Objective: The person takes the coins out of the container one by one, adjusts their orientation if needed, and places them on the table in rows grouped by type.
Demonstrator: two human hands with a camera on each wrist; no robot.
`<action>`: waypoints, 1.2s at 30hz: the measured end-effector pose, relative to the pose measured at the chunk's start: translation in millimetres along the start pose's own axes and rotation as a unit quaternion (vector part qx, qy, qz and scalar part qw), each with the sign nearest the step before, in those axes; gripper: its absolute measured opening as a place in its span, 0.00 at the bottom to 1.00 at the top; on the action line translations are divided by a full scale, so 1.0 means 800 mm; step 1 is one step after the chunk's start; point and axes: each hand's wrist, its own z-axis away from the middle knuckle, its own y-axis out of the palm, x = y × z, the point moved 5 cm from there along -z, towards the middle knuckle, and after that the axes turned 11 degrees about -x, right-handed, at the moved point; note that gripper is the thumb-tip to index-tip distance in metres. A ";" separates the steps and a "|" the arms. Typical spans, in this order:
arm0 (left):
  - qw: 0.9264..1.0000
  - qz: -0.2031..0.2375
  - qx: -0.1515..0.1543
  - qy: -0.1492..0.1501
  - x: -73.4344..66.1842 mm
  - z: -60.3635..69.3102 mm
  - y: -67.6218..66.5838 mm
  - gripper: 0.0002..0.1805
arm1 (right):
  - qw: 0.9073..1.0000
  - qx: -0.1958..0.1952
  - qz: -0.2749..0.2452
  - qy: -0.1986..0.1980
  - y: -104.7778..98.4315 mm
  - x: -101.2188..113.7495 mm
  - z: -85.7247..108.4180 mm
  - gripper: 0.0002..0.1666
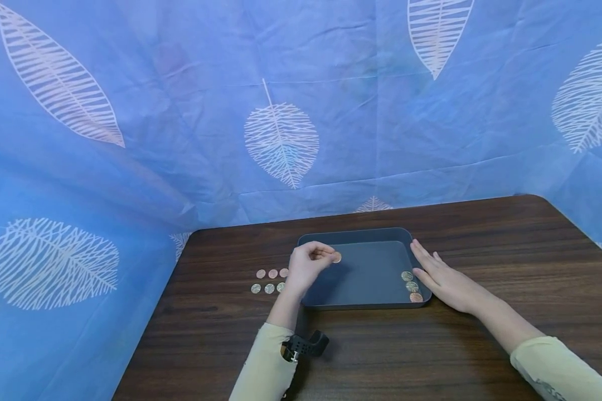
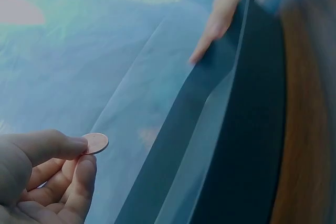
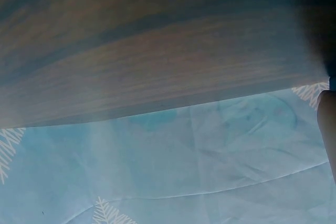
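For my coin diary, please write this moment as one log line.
Left hand: pinches coppery coin over tray | Right hand: fingers extended at tray's right edge | Tray: three coins | Table: two rows of coins

Shiny metal coins, matt plastic-looking tray
Bench looks like smooth grained wood, backdrop is just wrinkly matt cloth tbh.

On the table, coin rows lie left of the tray, three coins inside its right end, cloth behind it
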 end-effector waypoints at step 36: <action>0.934 -0.175 -0.276 -0.146 0.103 -0.002 -0.208 0.04 | 1.000 0.001 -0.009 0.003 -0.001 0.001 0.001 0.38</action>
